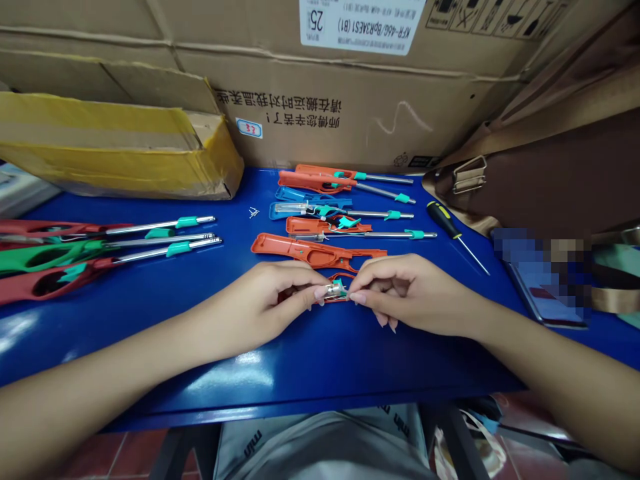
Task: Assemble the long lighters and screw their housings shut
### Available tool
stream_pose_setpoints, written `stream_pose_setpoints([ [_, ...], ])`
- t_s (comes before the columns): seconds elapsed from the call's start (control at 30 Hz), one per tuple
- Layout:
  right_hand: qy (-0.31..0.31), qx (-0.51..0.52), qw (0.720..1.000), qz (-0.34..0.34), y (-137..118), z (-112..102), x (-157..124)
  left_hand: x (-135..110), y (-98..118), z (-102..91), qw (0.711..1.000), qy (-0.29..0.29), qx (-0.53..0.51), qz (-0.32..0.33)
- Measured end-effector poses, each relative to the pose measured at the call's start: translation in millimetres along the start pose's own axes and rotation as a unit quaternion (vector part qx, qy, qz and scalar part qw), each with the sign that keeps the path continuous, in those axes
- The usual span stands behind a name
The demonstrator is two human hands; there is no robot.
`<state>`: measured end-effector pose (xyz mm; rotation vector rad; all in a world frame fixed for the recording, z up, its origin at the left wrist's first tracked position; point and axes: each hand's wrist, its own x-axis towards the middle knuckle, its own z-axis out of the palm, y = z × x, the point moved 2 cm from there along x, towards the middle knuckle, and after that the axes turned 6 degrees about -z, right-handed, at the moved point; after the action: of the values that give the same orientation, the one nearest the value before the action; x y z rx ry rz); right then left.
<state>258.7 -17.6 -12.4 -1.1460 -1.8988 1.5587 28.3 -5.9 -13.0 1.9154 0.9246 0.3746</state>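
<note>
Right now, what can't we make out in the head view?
All in the head view:
- Most of the orange shell: covered by the left hand.
- Whatever the right hand may be pinching: too small, partly behind fingertips.
- Handle end of the nearest red lighter: cut off by the left edge.
- Count of the tiny pale pieces: too small, overlapping.
- Phone screen: pixelated.

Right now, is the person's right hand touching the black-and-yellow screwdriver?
Apart. The head view shows it plainly: a strip of bare blue tabletop separates the right hand from the screwdriver, handle and shaft alike.
</note>
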Motion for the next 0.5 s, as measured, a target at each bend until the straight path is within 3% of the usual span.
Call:
stream_pose_setpoints([
  [0.27,0.003,-0.025,1.000,-0.005,1.5,-1.2,0.2,-0.3,1.5,-1.5,1.000,0.004,-0.010,0.004],
  [0.5,0.008,0.042,0.999,0.031,-4.0,0.8,-0.3,-0.3,3.0,-4.4,1.000,0.024,-0.008,-0.019],
])
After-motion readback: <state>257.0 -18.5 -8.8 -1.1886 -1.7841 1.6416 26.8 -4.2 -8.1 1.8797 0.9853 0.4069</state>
